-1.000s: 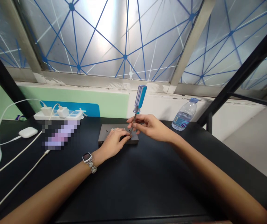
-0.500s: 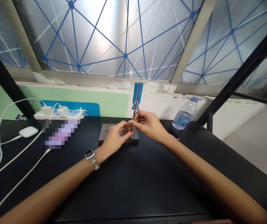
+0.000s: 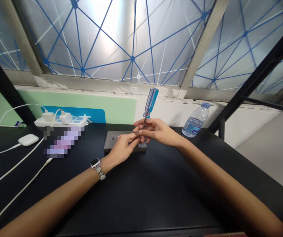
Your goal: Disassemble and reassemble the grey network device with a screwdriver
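While our right hand (image 3: 162,131) pinches the screwdriver (image 3: 149,106) by its metal shaft at the frame's centre, we have our left hand (image 3: 121,147) over the flat grey box (image 3: 110,141), its fingertips beside the shaft; whether they grip it we cannot tell. Handle up, the screwdriver leans to the right, its lower end at the box's right part. We see a water bottle (image 3: 195,122) right of centre, on the black table (image 3: 143,197).
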The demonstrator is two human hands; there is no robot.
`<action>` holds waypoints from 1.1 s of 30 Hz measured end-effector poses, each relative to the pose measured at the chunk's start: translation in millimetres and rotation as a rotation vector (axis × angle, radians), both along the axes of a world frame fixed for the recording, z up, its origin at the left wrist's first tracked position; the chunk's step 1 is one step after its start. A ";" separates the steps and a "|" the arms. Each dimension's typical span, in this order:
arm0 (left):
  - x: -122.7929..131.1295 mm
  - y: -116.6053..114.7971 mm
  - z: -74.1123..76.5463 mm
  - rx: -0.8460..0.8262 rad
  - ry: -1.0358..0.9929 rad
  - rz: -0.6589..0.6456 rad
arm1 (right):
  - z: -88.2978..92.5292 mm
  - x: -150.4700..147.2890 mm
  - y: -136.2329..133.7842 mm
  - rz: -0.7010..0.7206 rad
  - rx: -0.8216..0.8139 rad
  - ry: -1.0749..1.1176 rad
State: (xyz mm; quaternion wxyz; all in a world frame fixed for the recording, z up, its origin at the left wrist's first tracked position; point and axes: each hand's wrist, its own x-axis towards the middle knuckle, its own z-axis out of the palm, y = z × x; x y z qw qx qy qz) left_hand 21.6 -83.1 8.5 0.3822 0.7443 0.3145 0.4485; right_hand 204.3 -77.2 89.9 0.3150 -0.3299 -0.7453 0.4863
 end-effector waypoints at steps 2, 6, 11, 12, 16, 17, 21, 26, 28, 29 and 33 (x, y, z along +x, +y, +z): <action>-0.5 -0.4 0.9 0.017 0.040 0.003 | 5.3 4.1 -0.2 0.058 -0.019 -0.008; -0.2 -2.0 1.8 0.003 0.037 -0.012 | 11.8 6.8 -2.3 0.074 -0.027 -0.033; 3.6 -5.3 -2.0 -0.046 -0.070 0.022 | 7.5 1.1 -4.4 -0.085 0.037 -0.050; 4.5 -6.1 -2.9 -0.040 -0.079 0.057 | 4.6 -0.3 -4.1 -0.118 0.054 -0.037; 6.2 -8.8 -4.0 0.014 -0.041 0.164 | -9.3 -5.8 -1.3 -0.198 0.114 0.053; 6.1 -9.0 -3.9 0.022 -0.036 0.175 | -12.1 -7.3 -0.9 -0.220 0.134 0.064; 4.9 -7.7 -4.8 0.007 -0.078 0.183 | -17.3 -13.2 -2.4 -0.337 0.221 0.039; 0.9 -4.5 -8.4 -0.042 -0.088 0.090 | -11.9 -13.8 -5.8 -0.342 0.259 -0.055; -0.7 -3.8 -8.8 -0.041 -0.055 0.067 | -6.2 -10.8 -6.9 -0.281 0.258 -0.094; -1.3 -3.5 -8.6 -0.040 -0.042 0.057 | -2.8 -8.8 -7.6 -0.239 0.250 -0.108; -2.5 -2.9 -6.3 -0.023 -0.002 0.003 | 9.4 -1.0 -10.9 -0.088 0.173 -0.122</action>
